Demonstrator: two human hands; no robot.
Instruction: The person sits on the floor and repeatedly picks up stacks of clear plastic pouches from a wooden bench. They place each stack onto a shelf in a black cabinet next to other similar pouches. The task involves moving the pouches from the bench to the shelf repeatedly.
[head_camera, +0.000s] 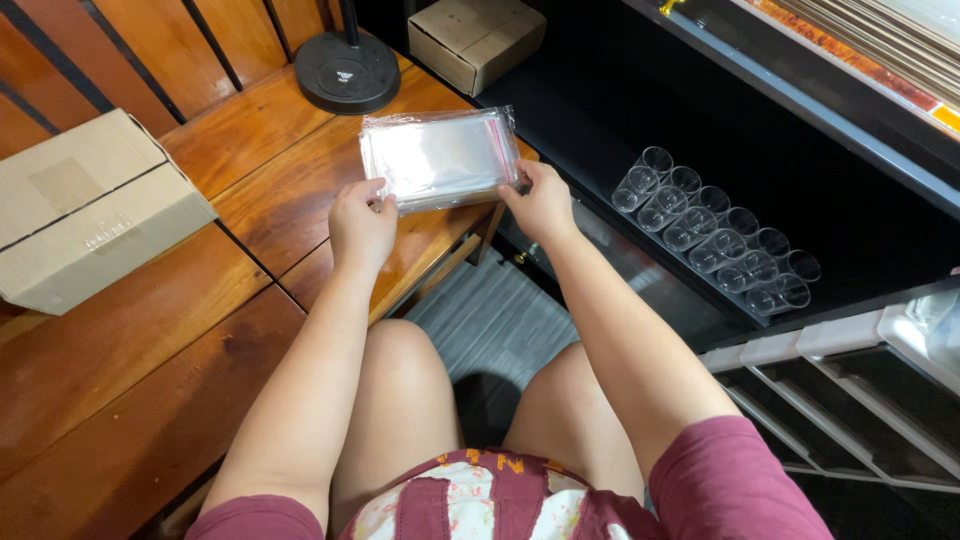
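A flat stack of clear plastic bags (440, 155) with a thin red strip along one edge is held over the corner of a wooden table (250, 260). My left hand (360, 225) grips its near left corner. My right hand (540, 200) grips its near right corner. Both arms reach forward from my lap, and my knees show below the table edge.
A taped cardboard box (90, 205) sits on the table at the left. A round black stand base (348, 72) and a smaller cardboard box (475, 40) are at the back. Several clear plastic cups (715, 230) lie in rows on a black shelf to the right.
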